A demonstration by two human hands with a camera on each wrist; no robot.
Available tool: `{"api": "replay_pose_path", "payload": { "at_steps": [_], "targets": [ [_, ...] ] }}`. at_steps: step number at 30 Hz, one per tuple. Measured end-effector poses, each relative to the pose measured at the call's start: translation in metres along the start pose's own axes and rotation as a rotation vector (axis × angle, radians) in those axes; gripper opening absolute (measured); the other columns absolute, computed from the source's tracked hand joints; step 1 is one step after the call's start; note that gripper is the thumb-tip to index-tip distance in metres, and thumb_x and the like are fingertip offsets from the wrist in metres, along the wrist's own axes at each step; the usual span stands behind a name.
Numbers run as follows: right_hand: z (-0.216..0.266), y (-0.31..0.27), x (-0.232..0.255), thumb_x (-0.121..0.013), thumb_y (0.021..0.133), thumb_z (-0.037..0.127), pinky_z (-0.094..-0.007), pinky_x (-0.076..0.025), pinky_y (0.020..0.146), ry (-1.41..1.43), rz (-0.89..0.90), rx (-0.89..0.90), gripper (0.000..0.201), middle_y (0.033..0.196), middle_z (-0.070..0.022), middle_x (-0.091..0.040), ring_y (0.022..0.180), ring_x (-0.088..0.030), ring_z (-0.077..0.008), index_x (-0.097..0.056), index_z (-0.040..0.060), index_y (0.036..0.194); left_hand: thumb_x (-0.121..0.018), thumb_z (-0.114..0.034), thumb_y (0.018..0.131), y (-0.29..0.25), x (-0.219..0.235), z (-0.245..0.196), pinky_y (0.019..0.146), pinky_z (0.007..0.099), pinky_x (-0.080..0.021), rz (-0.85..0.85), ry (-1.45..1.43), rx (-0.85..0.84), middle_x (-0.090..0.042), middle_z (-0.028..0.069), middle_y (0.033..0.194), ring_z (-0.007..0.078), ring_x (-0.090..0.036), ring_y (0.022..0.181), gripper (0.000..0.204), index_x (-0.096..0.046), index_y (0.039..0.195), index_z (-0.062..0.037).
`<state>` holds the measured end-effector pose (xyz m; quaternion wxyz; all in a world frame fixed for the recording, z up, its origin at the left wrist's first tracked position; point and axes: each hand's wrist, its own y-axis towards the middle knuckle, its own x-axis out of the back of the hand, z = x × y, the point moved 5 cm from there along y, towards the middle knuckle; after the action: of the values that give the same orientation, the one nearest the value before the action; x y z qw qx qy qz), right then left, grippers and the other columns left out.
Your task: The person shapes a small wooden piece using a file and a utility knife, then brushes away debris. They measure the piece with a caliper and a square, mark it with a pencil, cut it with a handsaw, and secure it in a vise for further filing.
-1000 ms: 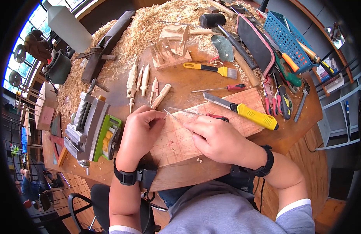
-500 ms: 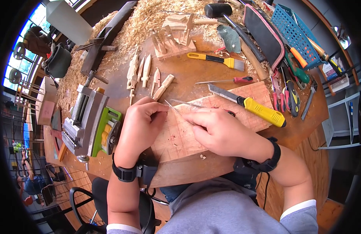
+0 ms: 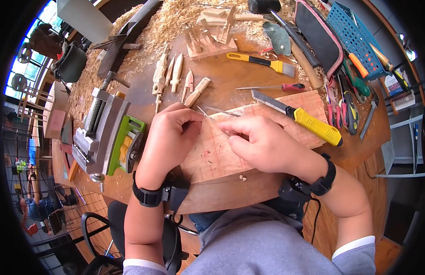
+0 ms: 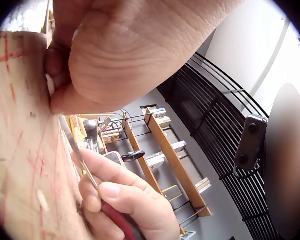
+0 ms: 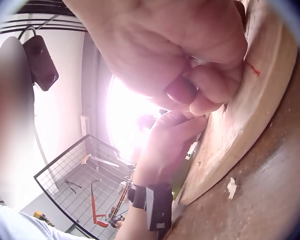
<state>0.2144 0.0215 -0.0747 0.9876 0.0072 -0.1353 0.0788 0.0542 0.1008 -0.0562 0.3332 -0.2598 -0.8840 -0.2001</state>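
Note:
My right hand [image 3: 267, 144] grips a slim red-handled carving chisel [image 4: 81, 157], thumb and fingers around the metal shank and its handle low in the palm. The narrow blade points up and left to the left fingertips. My left hand [image 3: 164, 140] rests at the left end of a wooden board [image 3: 212, 162] marked with red lines. Its thumb and fingers pinch together, with a small pale piece [image 4: 51, 82] just showing between them; the rest is hidden. Behind the right hand, a second thin metal tool [image 3: 224, 111] lies on the board.
A yellow utility knife [image 3: 313, 124] lies across the board's right end. Beyond are a red-handled tool [image 3: 292, 86], a yellow brush [image 3: 263, 63] and carved wooden pieces [image 3: 177, 73]. A vise [image 3: 102, 133] stands left, a blue basket [image 3: 359, 41] far right, with wood shavings [image 3: 185, 20] behind.
The head view has shifted a little, so the bench things sit slightly further right and the near ones higher. Both hands keep nearly the same pose, the chisel's tip still at the left fingertips.

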Motion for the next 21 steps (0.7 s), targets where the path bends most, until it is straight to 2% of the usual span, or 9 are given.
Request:
{"api": "replay_pose_path", "payload": {
  "at_steps": [3, 7, 9, 11, 15, 17, 18, 20, 21],
  "targets": [
    [0.0, -0.004, 0.003, -0.054, 0.088, 0.011, -0.0394, -0.05, 0.07, 0.007, 0.03, -0.051, 0.03, 0.083, -0.0234, -0.066, 0.075, -0.067, -0.0253, -0.064, -0.0062, 0.11, -0.068, 0.002, 0.081, -0.002, 0.0, 0.004, 0.068, 0.0292, -0.048, 0.028, -0.019, 0.076, -0.064, 0.0109, 0.083, 0.0194, -0.062, 0.075, 0.012, -0.071, 0.092, 0.004],
    [-0.005, -0.005, 0.002, -0.053, 0.089, 0.012, -0.0364, -0.048, 0.066, 0.055, 0.093, -0.172, 0.03, 0.077, -0.0193, -0.063, 0.068, -0.06, -0.0183, -0.064, -0.0068, 0.11, -0.068, 0.002, 0.081, -0.001, -0.001, 0.002, 0.069, 0.03, -0.048, 0.034, -0.021, 0.053, -0.064, 0.0114, 0.083, 0.0207, -0.063, 0.075, 0.011, -0.071, 0.092, 0.0039],
    [-0.006, 0.004, 0.0, -0.053, 0.089, 0.013, -0.0348, -0.046, 0.062, 0.039, 0.055, -0.054, 0.027, 0.072, -0.0165, -0.058, 0.064, -0.053, -0.0156, -0.063, -0.0061, 0.106, -0.068, 0.002, 0.081, 0.001, -0.002, 0.001, 0.069, 0.0302, -0.048, 0.033, -0.016, 0.073, -0.064, 0.0115, 0.083, 0.0209, -0.063, 0.076, 0.011, -0.071, 0.091, 0.0038],
    [-0.004, -0.006, 0.002, -0.053, 0.09, 0.013, -0.0352, -0.046, 0.062, 0.059, 0.052, -0.1, 0.025, 0.071, -0.0169, -0.058, 0.064, -0.053, -0.0161, -0.062, -0.0056, 0.103, -0.067, 0.003, 0.079, -0.001, 0.0, 0.0, 0.067, 0.0348, -0.051, -0.004, -0.005, 0.021, -0.065, 0.0157, 0.082, 0.0299, -0.065, 0.073, 0.011, -0.072, 0.089, 0.0022],
    [-0.005, 0.002, 0.0, -0.052, 0.089, 0.012, -0.0348, -0.045, 0.061, -0.002, 0.059, -0.058, 0.021, 0.07, -0.0166, -0.056, 0.064, -0.054, -0.0156, -0.061, -0.004, 0.097, -0.067, 0.003, 0.079, 0.0, -0.002, -0.002, 0.068, 0.0347, -0.051, -0.013, -0.002, 0.008, -0.065, 0.0155, 0.082, 0.03, -0.065, 0.073, 0.011, -0.072, 0.089, 0.002],
    [-0.005, 0.001, 0.001, -0.053, 0.088, 0.012, -0.0343, -0.045, 0.061, 0.018, 0.05, -0.058, 0.02, 0.07, -0.016, -0.056, 0.064, -0.053, -0.0149, -0.062, -0.004, 0.097, -0.067, 0.002, 0.082, -0.001, -0.001, 0.0, 0.068, 0.0303, -0.048, 0.028, -0.001, 0.083, -0.064, 0.0114, 0.083, 0.0203, -0.063, 0.075, 0.011, -0.071, 0.092, 0.0038],
    [-0.005, 0.001, 0.0, -0.053, 0.088, 0.011, -0.0338, -0.044, 0.061, 0.039, 0.051, -0.06, 0.02, 0.07, -0.0154, -0.056, 0.064, -0.053, -0.0142, -0.062, -0.004, 0.096, -0.067, 0.002, 0.082, -0.001, 0.0, 0.001, 0.068, 0.0303, -0.048, 0.024, 0.002, 0.085, -0.064, 0.0114, 0.083, 0.0203, -0.063, 0.075, 0.011, -0.071, 0.092, 0.0038],
    [-0.004, -0.003, 0.001, -0.053, 0.088, 0.011, -0.0337, -0.044, 0.06, 0.064, 0.049, -0.1, 0.019, 0.07, -0.0147, -0.055, 0.064, -0.052, -0.0134, -0.062, -0.0041, 0.096, -0.067, 0.003, 0.079, -0.001, -0.001, -0.001, 0.068, 0.0348, -0.051, 0.012, -0.01, 0.007, -0.065, 0.0154, 0.082, 0.03, -0.065, 0.073, 0.01, -0.072, 0.089, 0.0021],
    [-0.005, -0.005, 0.003, -0.053, 0.087, 0.011, -0.0336, -0.043, 0.06, 0.089, 0.039, -0.144, 0.019, 0.069, -0.0141, -0.055, 0.064, -0.051, -0.0125, -0.062, -0.0041, 0.095, -0.067, 0.003, 0.079, -0.001, -0.001, -0.001, 0.068, 0.0348, -0.051, 0.011, -0.011, 0.006, -0.065, 0.0154, 0.082, 0.03, -0.065, 0.073, 0.01, -0.072, 0.089, 0.0021]
  ]
}}
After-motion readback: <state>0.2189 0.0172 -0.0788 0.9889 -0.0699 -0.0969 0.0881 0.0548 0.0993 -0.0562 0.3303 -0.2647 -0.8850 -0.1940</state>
